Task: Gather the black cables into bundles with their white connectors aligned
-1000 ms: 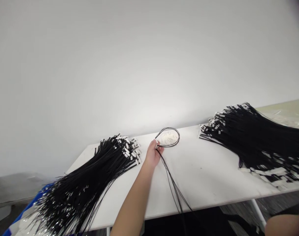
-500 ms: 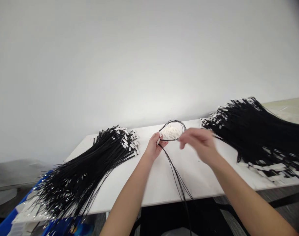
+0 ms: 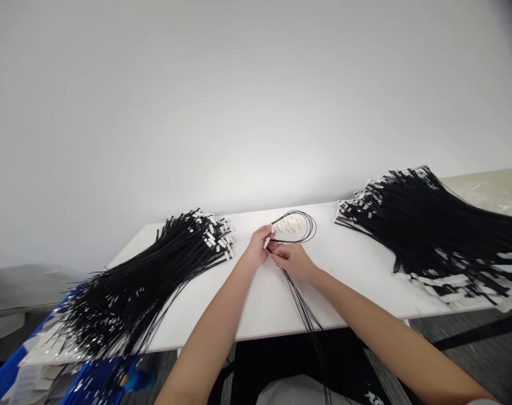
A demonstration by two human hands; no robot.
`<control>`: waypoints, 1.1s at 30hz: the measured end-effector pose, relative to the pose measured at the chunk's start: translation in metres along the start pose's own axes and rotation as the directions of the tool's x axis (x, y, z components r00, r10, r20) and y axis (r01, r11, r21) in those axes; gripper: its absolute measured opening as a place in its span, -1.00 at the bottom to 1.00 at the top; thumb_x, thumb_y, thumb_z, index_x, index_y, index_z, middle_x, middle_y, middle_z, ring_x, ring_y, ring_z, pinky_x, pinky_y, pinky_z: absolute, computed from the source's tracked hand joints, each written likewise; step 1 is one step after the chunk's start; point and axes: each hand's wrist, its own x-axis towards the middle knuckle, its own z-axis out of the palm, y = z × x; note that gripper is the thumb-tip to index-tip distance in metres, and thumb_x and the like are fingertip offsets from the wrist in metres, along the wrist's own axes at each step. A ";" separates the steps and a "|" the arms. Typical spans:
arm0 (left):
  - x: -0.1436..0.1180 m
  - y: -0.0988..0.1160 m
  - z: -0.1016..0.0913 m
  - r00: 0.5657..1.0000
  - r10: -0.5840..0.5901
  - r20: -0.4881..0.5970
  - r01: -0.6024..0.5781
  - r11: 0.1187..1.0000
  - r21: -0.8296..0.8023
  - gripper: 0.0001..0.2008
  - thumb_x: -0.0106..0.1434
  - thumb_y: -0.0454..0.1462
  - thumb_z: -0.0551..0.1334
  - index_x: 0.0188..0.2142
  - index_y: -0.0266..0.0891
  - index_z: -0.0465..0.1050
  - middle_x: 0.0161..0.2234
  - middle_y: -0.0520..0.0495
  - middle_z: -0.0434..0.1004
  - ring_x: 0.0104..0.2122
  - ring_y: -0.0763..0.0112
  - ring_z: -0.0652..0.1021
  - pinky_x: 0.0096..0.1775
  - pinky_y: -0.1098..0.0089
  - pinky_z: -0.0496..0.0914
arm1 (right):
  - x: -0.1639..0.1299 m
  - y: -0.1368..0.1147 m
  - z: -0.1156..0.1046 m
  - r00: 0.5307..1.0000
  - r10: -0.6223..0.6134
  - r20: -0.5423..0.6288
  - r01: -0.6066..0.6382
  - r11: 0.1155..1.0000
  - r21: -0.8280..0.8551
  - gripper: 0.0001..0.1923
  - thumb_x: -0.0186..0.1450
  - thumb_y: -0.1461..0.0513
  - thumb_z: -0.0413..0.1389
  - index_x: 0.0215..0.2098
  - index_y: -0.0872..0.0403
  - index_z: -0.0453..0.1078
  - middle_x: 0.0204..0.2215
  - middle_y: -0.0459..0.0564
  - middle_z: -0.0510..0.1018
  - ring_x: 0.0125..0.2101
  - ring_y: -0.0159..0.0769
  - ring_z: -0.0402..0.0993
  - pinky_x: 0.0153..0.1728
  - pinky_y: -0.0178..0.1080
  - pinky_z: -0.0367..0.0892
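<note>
Two bare forearms enter from the lower edge, both uncovered from elbow to wrist, with no sleeve cuff in view. The left hand (image 3: pixel 259 246) shows no glove, ring, watch or band; its fingers are slender, the nails short and unpainted as far as can be made out. The right hand (image 3: pixel 293 260) is likewise ungloved, the wrist plain and free of jewellery. At the lower right corner, beside the right arm, a sliver of pale fabric shows, too small to identify
</note>
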 end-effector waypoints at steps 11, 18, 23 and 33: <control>0.001 -0.001 0.000 0.998 -0.013 0.054 0.010 0.998 0.058 -0.70 0.00 -0.12 0.26 -0.56 -0.23 0.18 -0.76 0.19 0.00 -0.75 0.58 0.23 -0.68 0.54 0.15 | -0.003 -0.002 0.001 0.954 -0.294 0.065 0.300 0.910 -0.284 -0.79 0.21 0.25 -0.04 -0.56 0.07 0.30 -0.59 -0.10 0.39 -0.59 -0.45 0.23 -0.50 -0.37 0.10; -0.003 0.003 0.005 0.992 0.054 0.113 -0.057 0.998 0.024 -0.71 0.02 -0.14 0.24 -0.56 -0.22 0.14 -0.77 0.19 -0.03 -0.76 0.57 0.21 -0.73 0.56 0.01 | -0.005 -0.003 0.001 0.969 -0.246 0.003 0.232 0.909 -0.347 -0.81 0.26 0.24 -0.08 -0.45 0.07 0.33 -0.50 -0.08 0.48 -0.56 -0.44 0.30 -0.47 -0.36 0.13; -0.006 0.003 0.007 0.985 0.103 0.141 -0.105 0.994 0.003 -0.72 0.04 -0.12 0.23 -0.52 -0.23 0.18 -0.77 0.19 -0.05 -0.74 0.57 0.22 -0.71 0.55 0.06 | -0.007 -0.002 0.003 0.970 -0.229 -0.075 0.171 0.873 -0.458 -0.81 0.25 0.22 -0.07 -0.40 0.06 0.36 -0.53 -0.07 0.47 -0.54 -0.40 0.32 -0.50 -0.35 0.08; -0.006 0.006 0.005 0.986 0.121 0.118 -0.124 0.992 0.018 -0.70 0.04 -0.13 0.25 -0.54 -0.24 0.16 -0.76 0.19 -0.06 -0.72 0.60 0.18 -0.68 0.57 0.02 | -0.002 -0.013 -0.014 0.975 0.167 0.146 -0.203 0.937 0.284 -0.83 0.14 0.12 0.09 -0.36 0.04 0.38 -0.63 -0.17 0.33 -0.66 -0.51 0.09 -0.63 -0.39 0.03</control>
